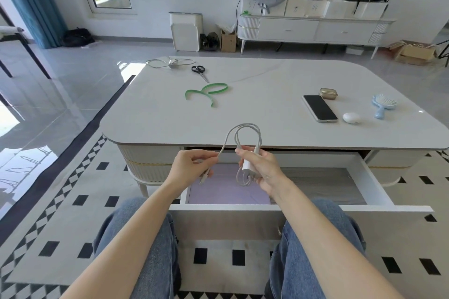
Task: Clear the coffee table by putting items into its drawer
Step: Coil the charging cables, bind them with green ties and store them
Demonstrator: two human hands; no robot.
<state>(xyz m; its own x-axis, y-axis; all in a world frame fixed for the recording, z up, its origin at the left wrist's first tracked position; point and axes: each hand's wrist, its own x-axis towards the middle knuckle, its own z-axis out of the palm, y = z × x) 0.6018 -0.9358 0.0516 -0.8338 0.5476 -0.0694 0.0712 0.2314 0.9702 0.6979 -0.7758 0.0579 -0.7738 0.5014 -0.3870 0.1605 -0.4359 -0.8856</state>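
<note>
Over the open drawer of the white coffee table, my right hand grips a white charger plug with its cable looped in coils. My left hand pinches the cable's free end. A lilac sheet lies in the drawer's left part. On the tabletop lie a phone, a white earbud case, a tan case, a blue hairbrush, a green strap, black scissors and another charger with cable.
My knees in jeans sit close to the drawer front. A checkered rug lies under the table. A white sideboard with boxes and bags stands against the far wall, with cardboard boxes on the floor.
</note>
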